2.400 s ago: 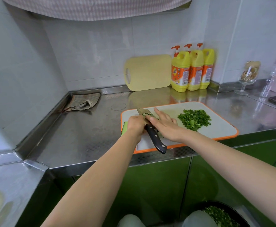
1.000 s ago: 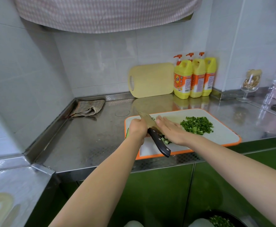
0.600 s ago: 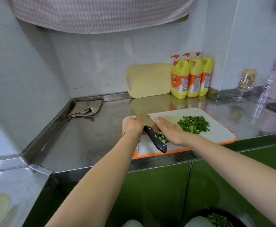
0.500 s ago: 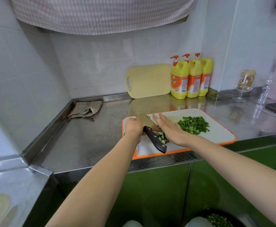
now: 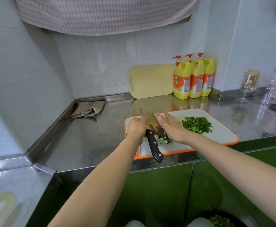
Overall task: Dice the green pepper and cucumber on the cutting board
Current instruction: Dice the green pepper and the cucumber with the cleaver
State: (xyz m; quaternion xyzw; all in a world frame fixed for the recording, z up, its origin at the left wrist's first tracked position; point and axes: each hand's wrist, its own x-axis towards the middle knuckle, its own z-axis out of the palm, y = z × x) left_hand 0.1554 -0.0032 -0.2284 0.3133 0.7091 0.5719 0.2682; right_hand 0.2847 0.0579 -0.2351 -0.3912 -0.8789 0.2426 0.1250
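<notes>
Head view counts two hands at work over one orange-rimmed cutting board (image 5: 222,133) on the steel counter (image 5: 85,141). The left hand (image 5: 136,126) curls round one black-handled knife (image 5: 154,145) where handle meets blade, and the handle points back toward the person. The right hand (image 5: 172,126) is spread flat, fingers straight, against the far face of the tilted blade. Two heaps lie on the board: diced cucumber (image 5: 164,138) under the blade near the front left, and diced green pepper (image 5: 197,124) just right of the right hand. Against the back wall stand one yellow board (image 5: 152,81) and three yellow pump bottles (image 5: 182,81). One folded cloth (image 5: 89,108) lies in the left corner, and one stemmed glass (image 5: 248,84) stands at the right.
</notes>
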